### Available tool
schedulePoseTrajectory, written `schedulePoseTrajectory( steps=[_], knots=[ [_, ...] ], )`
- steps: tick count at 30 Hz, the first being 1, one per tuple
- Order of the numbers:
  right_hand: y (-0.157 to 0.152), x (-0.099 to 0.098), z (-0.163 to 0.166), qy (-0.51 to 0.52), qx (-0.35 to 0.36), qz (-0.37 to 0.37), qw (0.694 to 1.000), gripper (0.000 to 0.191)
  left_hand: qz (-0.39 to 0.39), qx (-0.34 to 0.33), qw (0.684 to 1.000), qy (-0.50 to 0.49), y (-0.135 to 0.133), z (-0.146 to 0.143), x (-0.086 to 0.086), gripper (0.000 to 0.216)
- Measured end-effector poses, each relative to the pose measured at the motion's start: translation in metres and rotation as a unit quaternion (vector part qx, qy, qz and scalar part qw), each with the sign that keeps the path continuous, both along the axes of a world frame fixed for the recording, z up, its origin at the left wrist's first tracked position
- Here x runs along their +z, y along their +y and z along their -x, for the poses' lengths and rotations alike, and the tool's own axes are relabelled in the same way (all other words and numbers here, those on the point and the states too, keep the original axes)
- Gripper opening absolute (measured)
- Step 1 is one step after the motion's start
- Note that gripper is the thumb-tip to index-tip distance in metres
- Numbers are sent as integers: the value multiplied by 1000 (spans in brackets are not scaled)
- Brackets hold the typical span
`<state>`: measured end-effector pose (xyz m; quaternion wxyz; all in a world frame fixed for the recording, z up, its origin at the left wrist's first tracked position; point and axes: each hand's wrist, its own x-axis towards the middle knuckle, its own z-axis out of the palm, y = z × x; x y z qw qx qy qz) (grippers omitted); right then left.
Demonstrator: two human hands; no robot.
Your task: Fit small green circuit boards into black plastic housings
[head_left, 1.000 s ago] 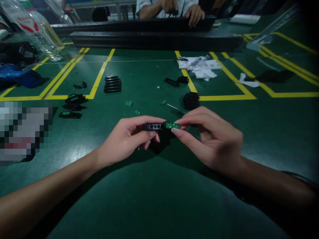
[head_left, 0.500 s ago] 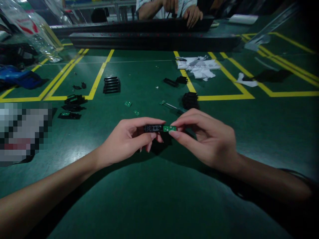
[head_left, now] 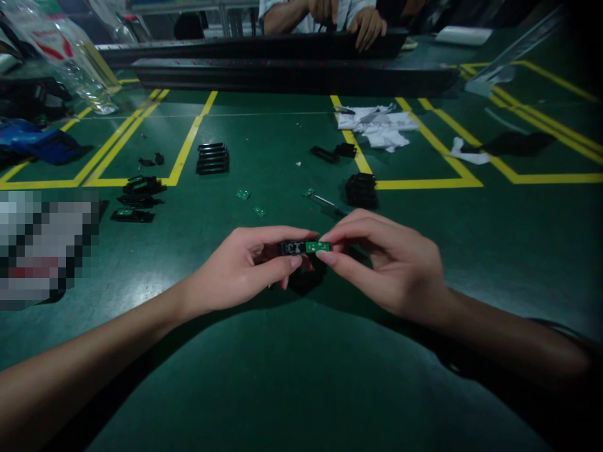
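Note:
My left hand [head_left: 245, 270] pinches a small black plastic housing [head_left: 292, 247] between thumb and fingers, just above the green table [head_left: 301, 376]. My right hand [head_left: 391, 263] pinches a small green circuit board [head_left: 317, 247] by its right end. The board's left end meets the housing and partly overlaps it. Both hands are closed and almost touch at the fingertips.
Loose green boards [head_left: 244, 194] and a thin metal tool [head_left: 323, 199] lie just beyond my hands. Black housings sit in stacks [head_left: 213, 158], [head_left: 362, 190] and a pile [head_left: 139, 199] at left. White paper scraps [head_left: 377, 124] lie farther back. Another person's hands [head_left: 367, 26] work at a long black bar [head_left: 292, 75].
My right hand has moved the green board leftward until it overlaps the black housing. Both hands have drifted slightly down and closer together.

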<state>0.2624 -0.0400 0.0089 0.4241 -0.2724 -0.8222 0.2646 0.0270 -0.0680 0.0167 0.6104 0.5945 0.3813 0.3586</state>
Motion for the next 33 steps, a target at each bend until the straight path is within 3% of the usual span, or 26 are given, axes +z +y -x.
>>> schedulePoseTrajectory(
  steps=[17, 33],
  knots=[
    [2, -2, 2, -17, 14, -45, 999, 18, -72, -48, 996, 34, 2, 1, -3, 40],
    [1, 1, 4, -32, 18, -27, 999, 12, -63, -31, 997, 38, 1, 2, -5, 40]
  ],
)
